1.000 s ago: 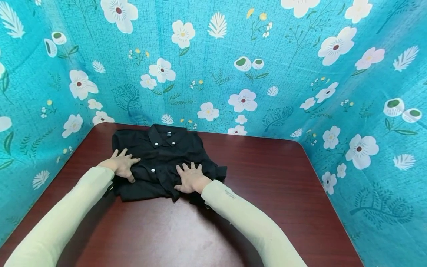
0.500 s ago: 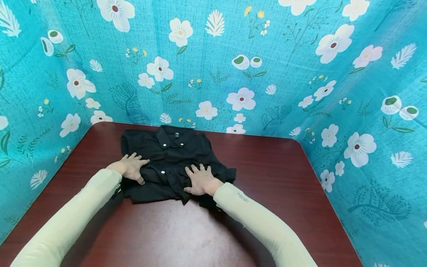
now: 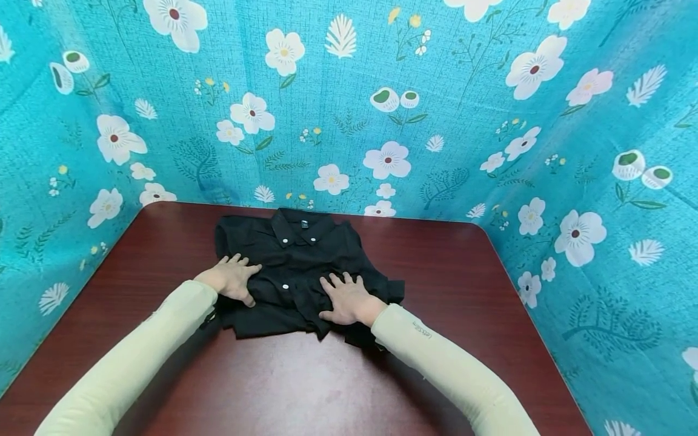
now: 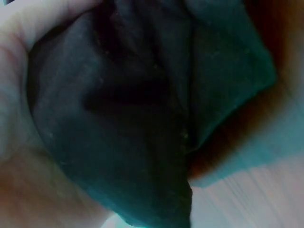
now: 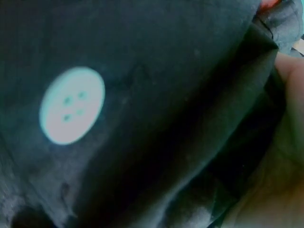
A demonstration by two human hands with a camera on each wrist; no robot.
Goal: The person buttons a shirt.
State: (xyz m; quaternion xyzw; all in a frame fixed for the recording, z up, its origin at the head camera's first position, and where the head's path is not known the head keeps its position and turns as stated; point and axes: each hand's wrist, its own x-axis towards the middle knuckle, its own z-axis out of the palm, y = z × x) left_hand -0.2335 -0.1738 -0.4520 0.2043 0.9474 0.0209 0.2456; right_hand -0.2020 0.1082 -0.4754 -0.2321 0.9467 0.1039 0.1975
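Note:
A black button-up shirt [image 3: 294,257] lies on the table with its collar toward the back and its lower part bunched up. White buttons show at the collar and down the front, and one large white button [image 5: 72,105] fills part of the right wrist view. My left hand [image 3: 231,280] lies on the shirt's left side, fingers spread. On the front, right of the button line, rests my right hand [image 3: 349,300], fingers also spread. Folded black cloth [image 4: 128,118] lies against the left palm in the left wrist view. The undersides of both hands are hidden in the head view.
The dark red wooden table [image 3: 447,266] has rounded back corners. A turquoise flowered curtain [image 3: 338,121] stands around its back and sides. Pale green sleeves cover both arms, which reach in from the front edge.
The shirt has slid to the right across the table together with both hands, which keep their spread pose. The view has turned slightly, shifting the curtain a little left.

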